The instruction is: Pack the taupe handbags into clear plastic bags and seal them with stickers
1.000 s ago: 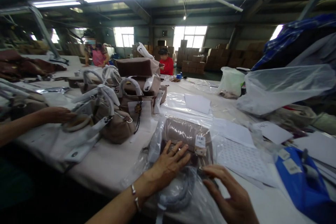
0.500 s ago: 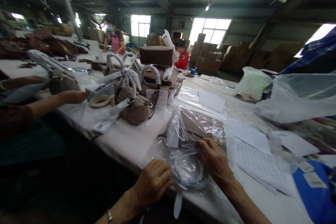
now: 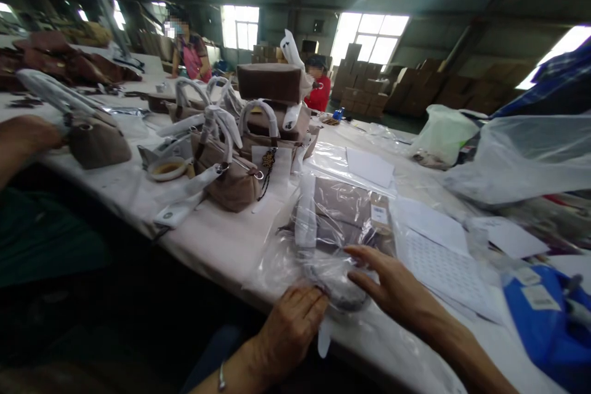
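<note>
A taupe handbag [image 3: 341, 203] lies flat inside a clear plastic bag [image 3: 277, 265] at the table's near edge, its wrapped handle toward me. A barcode tag [image 3: 379, 215] shows through the plastic. My left hand [image 3: 293, 329] is closed on the near end of the plastic bag, beside the handle; its fingertips are partly hidden. Over the handle, my right hand [image 3: 388, 280] is open, thumb and fingers apart, with fingertips at the plastic. A white strip [image 3: 324, 340] hangs past the table edge by my left hand.
Several taupe handbags with wrapped handles [image 3: 231, 181] stand left of centre, near a tape roll [image 3: 167, 168]. At far left a co-worker's hand [image 3: 30, 135] is at another handbag [image 3: 99, 141]. Printed sheets [image 3: 447, 274] and a blue bag [image 3: 535, 326] lie right. Two people work farther back.
My left hand has moved right along the bag's near end. My right hand has loosened and its fingers have spread. The co-worker's near hand has left the tape roll.
</note>
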Available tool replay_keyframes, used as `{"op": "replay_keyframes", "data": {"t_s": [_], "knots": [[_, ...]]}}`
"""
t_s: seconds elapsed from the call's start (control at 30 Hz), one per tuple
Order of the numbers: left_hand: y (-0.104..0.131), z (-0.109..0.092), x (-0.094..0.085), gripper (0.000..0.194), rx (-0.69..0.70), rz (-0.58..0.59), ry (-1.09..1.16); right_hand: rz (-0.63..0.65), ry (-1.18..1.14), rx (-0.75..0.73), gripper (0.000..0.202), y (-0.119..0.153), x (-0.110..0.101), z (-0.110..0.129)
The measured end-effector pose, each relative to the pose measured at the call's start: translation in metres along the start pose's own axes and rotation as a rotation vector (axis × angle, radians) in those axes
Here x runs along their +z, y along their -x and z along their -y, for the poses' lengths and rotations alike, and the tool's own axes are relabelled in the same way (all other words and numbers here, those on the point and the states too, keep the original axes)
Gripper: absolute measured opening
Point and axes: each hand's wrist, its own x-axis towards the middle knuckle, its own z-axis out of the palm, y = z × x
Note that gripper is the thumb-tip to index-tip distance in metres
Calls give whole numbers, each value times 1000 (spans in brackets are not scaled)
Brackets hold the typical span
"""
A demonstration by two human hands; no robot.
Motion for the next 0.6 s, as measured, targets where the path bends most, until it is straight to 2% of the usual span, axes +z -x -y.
{"op": "replay_keyframes", "data": {"t_s": [0.07, 0.13, 0.2, 0.23, 0.33, 0.4, 0.5, 0.53, 0.6], "knots": [[1, 2, 0, 34, -35, 1, 15, -42, 66, -63, 26, 20, 16, 12], [1, 6, 2, 29, -82, 2, 44, 37, 78, -94, 13, 38, 34, 18], [1, 12, 6, 24, -130, -7, 67, 88, 110, -123, 12, 47, 53, 17], [1, 16, 9, 23, -152, -15, 75, 51, 152, -144, 16, 49, 61, 13], [0, 25, 19, 23, -181, -64, 102, -166, 348, -180, 36, 42, 80, -5], [0, 29, 24, 23, -191, -82, 137, -183, 450, -167, 32, 33, 86, -15], [-4, 30, 21, 20, -305, -58, 218, -92, 482, -120, 17, 22, 85, -20], [-7, 29, 18, 17, -362, -27, 254, -106, 482, -118, 14, 19, 82, -19], [-14, 30, 10, 13, -476, 65, 343, -219, 484, -145, 9, 15, 73, -16]]}}
